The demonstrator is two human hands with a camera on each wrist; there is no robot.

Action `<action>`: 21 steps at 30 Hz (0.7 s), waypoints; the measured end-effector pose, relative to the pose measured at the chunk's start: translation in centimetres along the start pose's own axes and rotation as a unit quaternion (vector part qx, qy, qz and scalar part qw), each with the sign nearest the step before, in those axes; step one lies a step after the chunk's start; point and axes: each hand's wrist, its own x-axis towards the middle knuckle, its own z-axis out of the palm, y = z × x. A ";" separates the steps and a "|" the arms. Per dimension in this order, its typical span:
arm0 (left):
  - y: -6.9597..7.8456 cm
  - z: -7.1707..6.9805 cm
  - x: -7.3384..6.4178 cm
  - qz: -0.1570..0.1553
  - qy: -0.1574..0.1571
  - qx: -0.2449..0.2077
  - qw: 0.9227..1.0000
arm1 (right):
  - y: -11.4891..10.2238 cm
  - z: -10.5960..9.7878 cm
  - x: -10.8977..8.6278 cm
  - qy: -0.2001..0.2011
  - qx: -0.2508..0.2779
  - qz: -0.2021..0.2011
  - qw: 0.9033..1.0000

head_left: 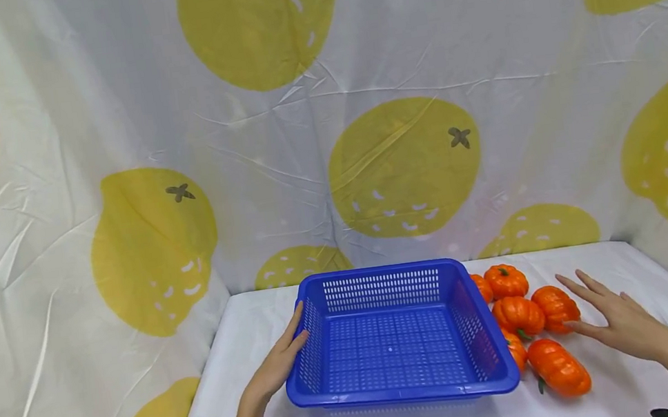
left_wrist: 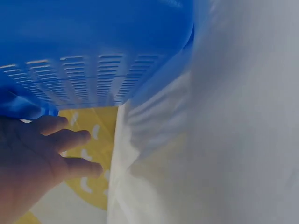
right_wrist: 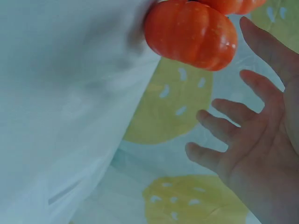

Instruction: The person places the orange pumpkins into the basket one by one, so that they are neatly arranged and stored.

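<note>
Right grip (head_left: 626, 325), spread wide and holding nothing, hovers just beside glossy ribbed orange pumpkins (head_left: 519, 316) toward the surface's (head_left: 619, 389) right edge; left grip (head_left: 275, 369), fingers extended, touches the blue perforated plastic basket (head_left: 403, 395). No pumpkin sits inside: handling looks barely begun, all left.

creased, slightly shiny white fabric backdrop (head_left: 280, 173) hangs across the back and both sides, covered in big yellow lemon-shaped prints (head_left: 406, 186) with little white dashes, some with dark star-like marks too. below it there's a flat white surface (head_left: 254, 322) reaching the back. light's pretty soft, kinda bluish in the right wrist view.
</note>
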 end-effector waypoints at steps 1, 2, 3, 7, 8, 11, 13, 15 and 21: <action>-0.1 0.0 0.0 0.000 -0.002 -0.022 1.000 | 0.2 0.1 0.1 0.000 0.002 -0.007 1.000; -0.3 0.1 0.1 0.001 -0.004 -0.042 0.999 | 0.4 0.3 0.1 0.001 0.004 -0.014 1.000; -0.4 0.1 0.1 0.000 -0.005 -0.057 0.998 | 0.5 0.4 0.2 0.003 0.005 -0.021 1.000; -0.8 0.2 0.2 0.001 -0.012 -0.099 0.995 | 0.8 0.7 0.6 0.002 0.014 -0.033 0.999; -0.9 0.3 0.2 0.001 -0.012 -0.105 0.994 | 0.8 0.8 0.7 -0.001 0.017 -0.033 0.999; -1.0 0.3 0.2 0.002 -0.011 -0.115 0.993 | 0.9 1.1 1.1 -0.009 0.015 -0.030 0.999; -1.0 0.4 0.2 0.005 -0.009 -0.116 0.993 | 1.0 1.3 1.2 -0.006 0.008 -0.036 0.999; -1.0 0.4 0.3 0.006 -0.008 -0.113 0.994 | 1.1 1.5 1.4 0.005 0.001 -0.048 0.999; -1.0 0.5 0.4 0.006 -0.013 -0.117 0.993 | 1.9 1.9 1.7 0.059 -0.046 -0.091 0.993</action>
